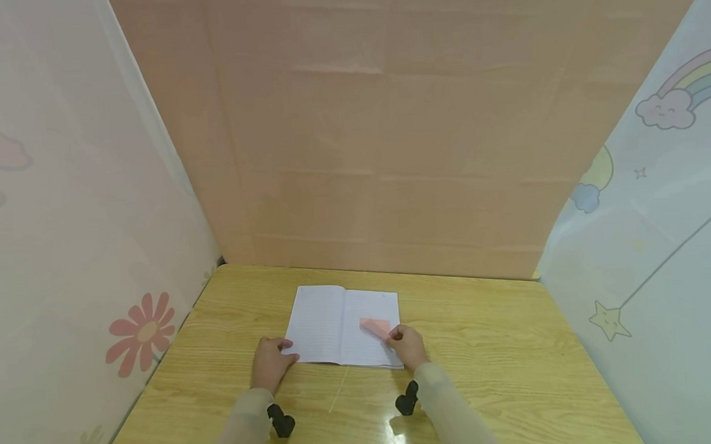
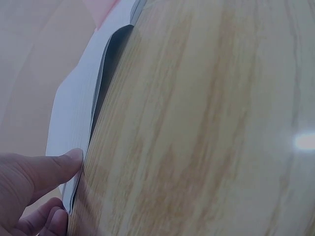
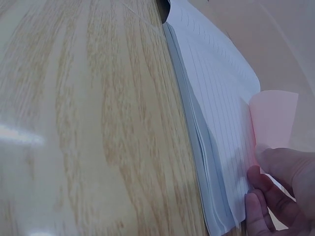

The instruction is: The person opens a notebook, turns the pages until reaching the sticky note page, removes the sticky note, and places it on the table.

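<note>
An open lined notebook lies on the table, its pages white. Over its right page a pink sticky note is lifted and curled, pinched at its lower right corner by the thumb and forefinger of my right hand. The right wrist view shows the pink note bending up from the lined page. My left hand holds the lower left corner of the notebook. In the left wrist view its thumb lies on the page and the other fingers curl at the edge, partly out of sight.
The wooden table spreads around the notebook. A thin pale ribbon or cord runs from the notebook's spine toward me. A peach sheet hangs behind, with patterned sheets at left and right. Black wrist mounts sit on both sleeves.
</note>
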`<action>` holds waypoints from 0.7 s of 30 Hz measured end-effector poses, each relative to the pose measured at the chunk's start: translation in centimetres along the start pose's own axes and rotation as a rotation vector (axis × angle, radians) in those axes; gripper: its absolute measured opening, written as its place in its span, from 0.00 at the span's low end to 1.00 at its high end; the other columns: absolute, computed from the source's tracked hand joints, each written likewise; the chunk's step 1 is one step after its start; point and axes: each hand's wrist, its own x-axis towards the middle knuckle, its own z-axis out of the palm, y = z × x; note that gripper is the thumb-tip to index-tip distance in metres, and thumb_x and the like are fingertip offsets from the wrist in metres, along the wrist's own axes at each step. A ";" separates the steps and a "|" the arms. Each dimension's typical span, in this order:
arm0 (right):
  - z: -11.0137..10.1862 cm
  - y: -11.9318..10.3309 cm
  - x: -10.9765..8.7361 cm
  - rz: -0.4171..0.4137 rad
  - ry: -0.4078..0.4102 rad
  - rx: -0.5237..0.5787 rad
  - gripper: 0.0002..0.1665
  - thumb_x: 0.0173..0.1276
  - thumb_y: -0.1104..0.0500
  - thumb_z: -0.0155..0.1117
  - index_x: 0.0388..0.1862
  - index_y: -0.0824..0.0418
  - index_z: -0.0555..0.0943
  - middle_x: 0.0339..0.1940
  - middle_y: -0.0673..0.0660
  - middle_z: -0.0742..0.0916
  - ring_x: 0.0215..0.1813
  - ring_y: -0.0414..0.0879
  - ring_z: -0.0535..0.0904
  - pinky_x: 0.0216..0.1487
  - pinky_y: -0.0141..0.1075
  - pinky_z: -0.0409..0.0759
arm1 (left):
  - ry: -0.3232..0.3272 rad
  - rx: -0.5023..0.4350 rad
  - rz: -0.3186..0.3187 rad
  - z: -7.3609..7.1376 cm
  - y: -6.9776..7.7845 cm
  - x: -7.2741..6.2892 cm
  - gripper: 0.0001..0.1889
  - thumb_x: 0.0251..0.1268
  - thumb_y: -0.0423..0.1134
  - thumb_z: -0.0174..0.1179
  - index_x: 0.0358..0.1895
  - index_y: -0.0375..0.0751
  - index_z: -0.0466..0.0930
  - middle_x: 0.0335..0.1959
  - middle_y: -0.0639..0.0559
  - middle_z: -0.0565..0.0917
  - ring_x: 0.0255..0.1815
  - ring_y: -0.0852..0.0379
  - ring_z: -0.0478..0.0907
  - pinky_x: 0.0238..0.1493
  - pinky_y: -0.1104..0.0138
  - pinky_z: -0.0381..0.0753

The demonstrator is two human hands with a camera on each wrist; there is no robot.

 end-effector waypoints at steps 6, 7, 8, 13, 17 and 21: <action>0.0 -0.2 -0.1 0.004 -0.006 0.002 0.06 0.60 0.64 0.68 0.29 0.64 0.79 0.29 0.54 0.83 0.33 0.43 0.72 0.34 0.31 0.70 | 0.001 -0.001 -0.007 0.0 0.0 0.0 0.13 0.48 0.35 0.72 0.39 0.36 0.86 0.45 0.38 0.77 0.45 0.46 0.77 0.50 0.51 0.77; 0.0 -0.2 -0.1 0.004 -0.005 0.001 0.06 0.60 0.64 0.68 0.29 0.64 0.79 0.29 0.54 0.83 0.33 0.43 0.72 0.34 0.31 0.70 | 0.002 0.000 -0.007 0.0 0.0 0.0 0.13 0.48 0.35 0.72 0.39 0.35 0.86 0.45 0.37 0.77 0.45 0.46 0.77 0.50 0.51 0.77; 0.0 -0.2 -0.1 0.005 -0.005 0.001 0.06 0.60 0.64 0.68 0.29 0.64 0.79 0.29 0.54 0.83 0.33 0.43 0.72 0.34 0.31 0.70 | 0.002 0.000 -0.010 0.0 0.0 0.0 0.13 0.48 0.35 0.72 0.39 0.36 0.86 0.45 0.38 0.77 0.45 0.46 0.77 0.50 0.51 0.77; 0.0 -0.2 -0.1 0.004 -0.001 0.001 0.06 0.60 0.64 0.68 0.29 0.64 0.79 0.30 0.55 0.83 0.33 0.43 0.73 0.35 0.31 0.70 | 0.008 -0.002 -0.017 0.0 0.1 0.0 0.14 0.48 0.36 0.72 0.40 0.36 0.86 0.44 0.38 0.78 0.45 0.46 0.77 0.50 0.52 0.78; -0.1 -0.2 -0.1 0.008 -0.001 -0.002 0.05 0.60 0.63 0.68 0.30 0.64 0.79 0.30 0.55 0.84 0.34 0.43 0.73 0.35 0.32 0.71 | 0.010 -0.001 -0.012 0.1 0.1 0.2 0.14 0.48 0.36 0.73 0.40 0.36 0.86 0.44 0.39 0.78 0.45 0.47 0.77 0.49 0.52 0.78; 0.0 -0.1 -0.1 0.006 -0.002 -0.012 0.05 0.61 0.64 0.67 0.30 0.64 0.79 0.30 0.55 0.84 0.34 0.43 0.73 0.36 0.32 0.71 | 0.003 -0.002 -0.010 0.2 0.0 0.1 0.14 0.48 0.36 0.73 0.40 0.36 0.86 0.44 0.39 0.78 0.45 0.47 0.76 0.49 0.52 0.77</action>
